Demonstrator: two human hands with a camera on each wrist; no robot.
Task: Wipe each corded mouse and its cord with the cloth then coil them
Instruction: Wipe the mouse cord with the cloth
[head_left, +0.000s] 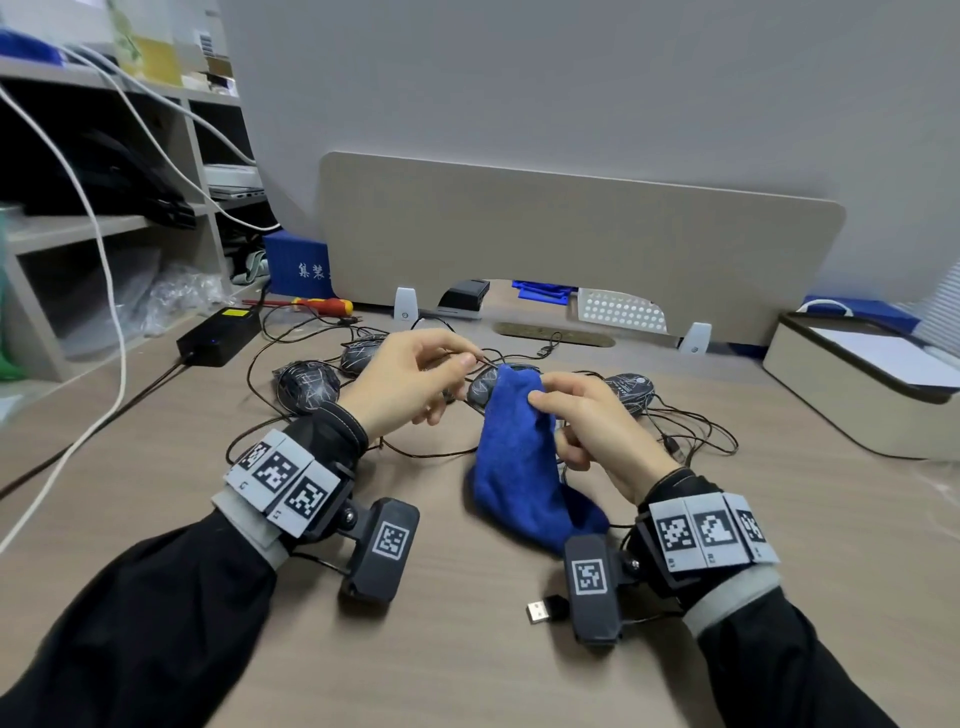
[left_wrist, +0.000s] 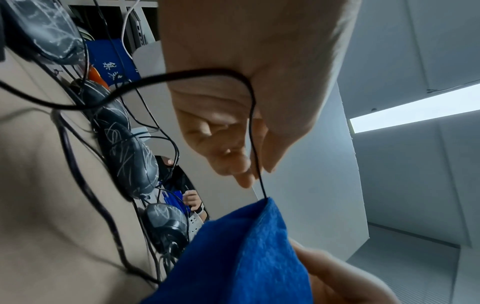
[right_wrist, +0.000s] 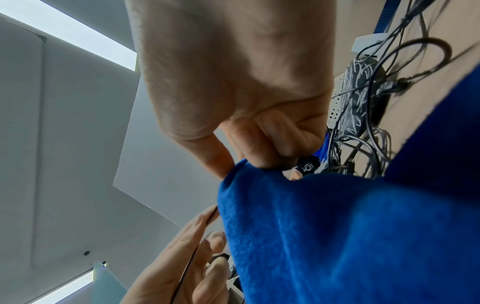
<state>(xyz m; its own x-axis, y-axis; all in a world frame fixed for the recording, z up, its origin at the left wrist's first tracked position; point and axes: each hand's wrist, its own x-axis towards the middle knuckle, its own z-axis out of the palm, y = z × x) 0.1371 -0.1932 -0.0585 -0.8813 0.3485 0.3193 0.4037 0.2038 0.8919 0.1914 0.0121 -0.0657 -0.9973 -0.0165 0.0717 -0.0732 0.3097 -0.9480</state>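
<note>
Seen from a head-worn camera above a wood-grain desk (head_left: 156, 467). Left hand (head_left: 410, 379), raised above the desk near centre, pinching a thin black mouse cord (left_wrist: 253, 131) between thumb and fingertips; in the left wrist view the cord running down past the fingers (left_wrist: 233, 164) into the top of a blue fleecy cloth (head_left: 519, 467). Right hand (head_left: 587, 421), just right of the left hand, pinching the upper edge of that cloth between thumb and curled fingers (right_wrist: 275, 139), the cord entering the fold there; the rest of the cloth hanging down, its lower end resting on the desk. Behind the hands, towards the far side, several black corded mice marked with pale scribbles among tangled cords: one far left mouse (head_left: 306, 384), another mouse just beyond it (head_left: 363, 353), a third mouse (head_left: 483, 387) partly hidden by the cloth, and a fourth mouse to the right (head_left: 631, 389). A silver USB plug (head_left: 543, 612) lying near the right wrist. Further off, a black power brick (head_left: 221, 335) at far left, a red and yellow screwdriver (head_left: 322, 305), a beige desk divider (head_left: 571, 244), and a cream box with a dark rim (head_left: 857, 384) at far right.
</note>
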